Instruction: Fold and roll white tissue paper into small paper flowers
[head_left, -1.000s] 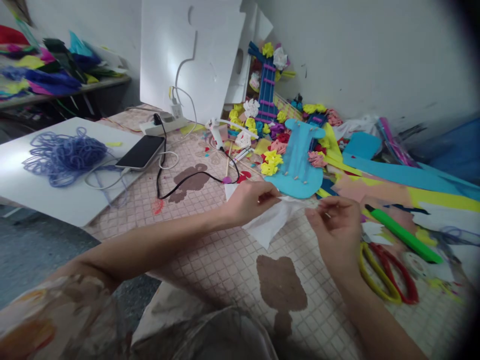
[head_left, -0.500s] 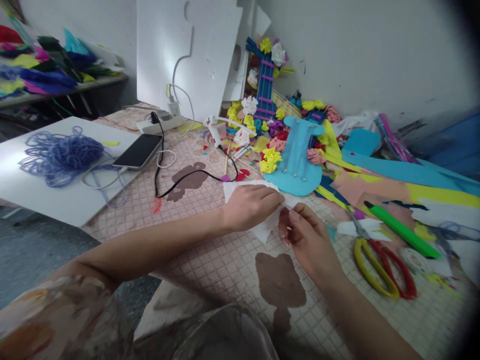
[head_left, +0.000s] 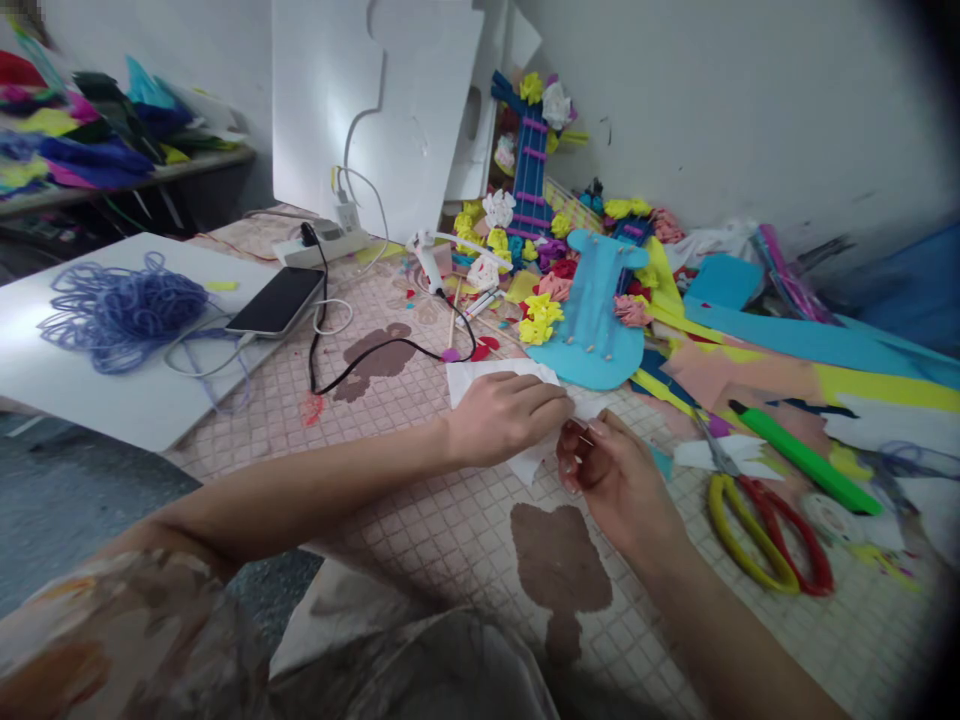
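A sheet of thin white paper (head_left: 531,464) lies on the table under my hands, partly covered by them. My left hand (head_left: 510,418) is closed with its fingers bent over the sheet, gripping it near its right edge. Close beside it, my right hand (head_left: 626,485) pinches the paper's edge between thumb and fingers. The fingertips of both hands almost meet, and the exact grip there is partly hidden. Just beyond them lies a light-blue guitar-shaped cutout (head_left: 592,370) with strings, with crumpled yellow paper flowers (head_left: 541,320) at its left side.
Scissors (head_left: 757,540) with yellow and red handles and a green cutter (head_left: 806,460) lie at right among paper scraps. A glue gun (head_left: 427,262) stands behind, its black cord (head_left: 367,355) crossing the table. At left are a phone (head_left: 276,302) and purple yarn (head_left: 127,310).
My left hand's fingers have shifted slightly right along the paper. My right hand's fingertips have moved a little, still pinching close to the left. Everything else stays put.
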